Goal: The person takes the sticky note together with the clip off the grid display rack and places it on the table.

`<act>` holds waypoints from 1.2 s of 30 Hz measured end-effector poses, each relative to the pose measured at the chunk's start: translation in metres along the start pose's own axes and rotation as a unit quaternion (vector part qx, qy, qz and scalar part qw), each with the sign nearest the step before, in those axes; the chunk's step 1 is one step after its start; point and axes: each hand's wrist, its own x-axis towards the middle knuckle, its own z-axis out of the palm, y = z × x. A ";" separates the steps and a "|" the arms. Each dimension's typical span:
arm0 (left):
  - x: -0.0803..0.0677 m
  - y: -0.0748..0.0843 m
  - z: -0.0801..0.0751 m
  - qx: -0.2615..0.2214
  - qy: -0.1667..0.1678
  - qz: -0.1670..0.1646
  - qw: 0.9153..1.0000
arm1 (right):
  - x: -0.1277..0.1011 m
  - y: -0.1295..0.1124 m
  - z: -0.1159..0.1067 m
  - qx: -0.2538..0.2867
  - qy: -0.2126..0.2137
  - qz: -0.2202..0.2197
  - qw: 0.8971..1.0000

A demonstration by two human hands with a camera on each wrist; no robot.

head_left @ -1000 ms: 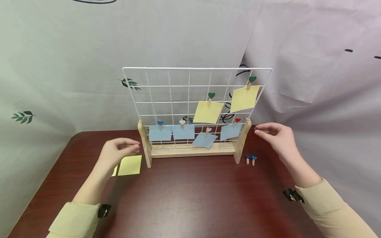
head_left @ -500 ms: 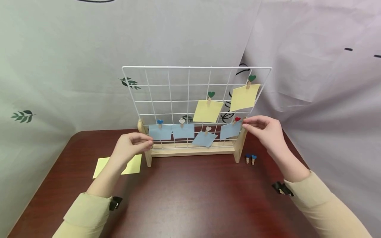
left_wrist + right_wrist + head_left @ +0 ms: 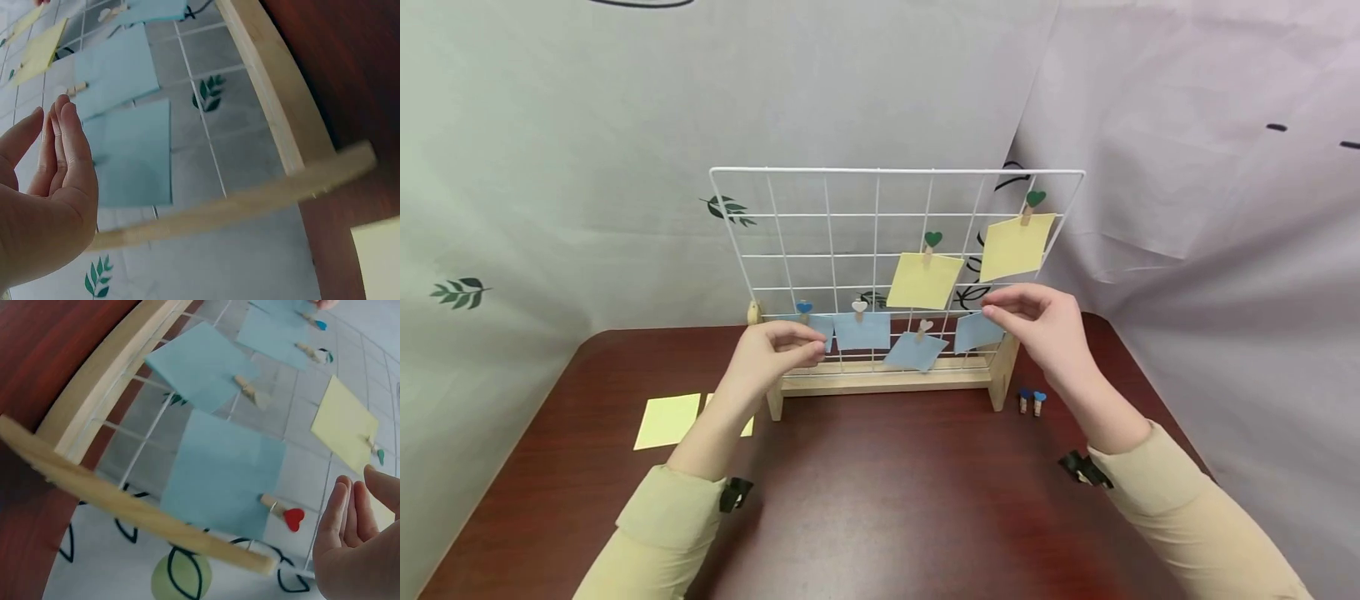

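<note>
A white wire grid (image 3: 850, 217) stands in a wooden base (image 3: 887, 382) on a dark red table. Several blue notes hang along its bottom row on heart-topped clothespins, and two yellow notes (image 3: 923, 282) hang higher up. My left hand (image 3: 808, 346) is in front of the leftmost blue note (image 3: 826, 327), below its blue-heart clip (image 3: 804, 308). In the left wrist view its fingers (image 3: 59, 134) are straight, just short of that note (image 3: 134, 156). My right hand (image 3: 1000, 312) hovers by the rightmost blue note (image 3: 973, 333). Its fingers (image 3: 350, 506) are straight beside the red-heart clip (image 3: 292, 517), holding nothing.
Two loose yellow notes (image 3: 667, 420) lie on the table left of the stand. Two small blue-heart clothespins (image 3: 1030, 402) lie by the stand's right foot. A draped cloth with leaf prints hangs behind the table. The table's right edge is close to the stand.
Both hands have moved inward and up to the grid. The left left the yellow notes for the leftmost blue note. The right came from beside the right post to the red-heart clip.
</note>
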 end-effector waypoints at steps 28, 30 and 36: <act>0.028 0.025 0.064 0.054 0.105 0.115 0.986 | 0.021 -0.040 0.036 0.059 0.040 -0.065 0.995; 0.030 0.025 0.067 0.057 0.112 0.122 0.985 | 0.022 -0.040 0.037 0.063 0.044 -0.069 0.995; 0.033 0.028 0.074 0.069 0.127 0.131 0.981 | 0.023 -0.042 0.044 0.082 0.058 -0.077 0.992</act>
